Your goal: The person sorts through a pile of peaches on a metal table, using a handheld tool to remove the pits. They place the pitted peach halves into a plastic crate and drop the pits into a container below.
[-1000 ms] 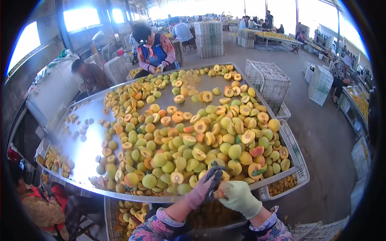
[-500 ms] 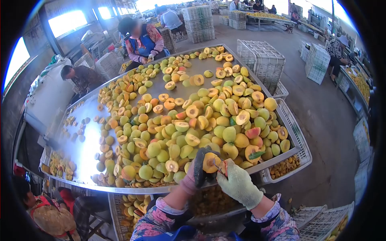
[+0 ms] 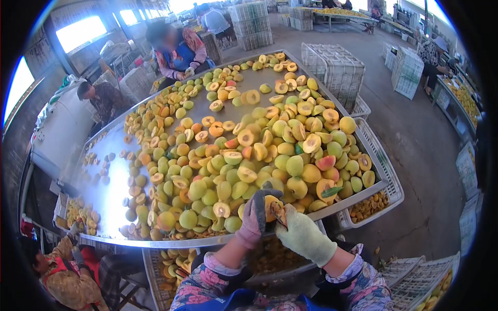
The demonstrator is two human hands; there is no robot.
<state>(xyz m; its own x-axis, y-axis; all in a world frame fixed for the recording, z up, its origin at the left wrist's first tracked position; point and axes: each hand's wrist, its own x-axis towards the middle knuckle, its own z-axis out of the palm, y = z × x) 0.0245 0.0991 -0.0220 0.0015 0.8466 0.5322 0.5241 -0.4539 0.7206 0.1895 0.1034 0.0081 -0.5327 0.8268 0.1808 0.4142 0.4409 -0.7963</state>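
Observation:
My left hand (image 3: 255, 217), in a pink and dark grey glove, is closed around a halved yellow peach (image 3: 272, 207) with its cut face turned to the right. My right hand (image 3: 303, 236), in a pale green glove, grips a small pitting tool (image 3: 280, 213) whose tip is pressed into the cut face. Both hands hover over the near rim of a big metal table (image 3: 109, 194) heaped with whole and halved peaches (image 3: 244, 155).
White crates (image 3: 373, 205) of peach halves stand under the table's right and near edges. Three other people work at the table: one far side (image 3: 176, 49), one left (image 3: 101, 98), one near left (image 3: 57, 269). Stacked empty crates (image 3: 337, 70) stand on the concrete floor to the right.
The view has tilted down a little. My left hand has turned the peach so its cut face points right, and my right hand's tool has dug deeper into it.

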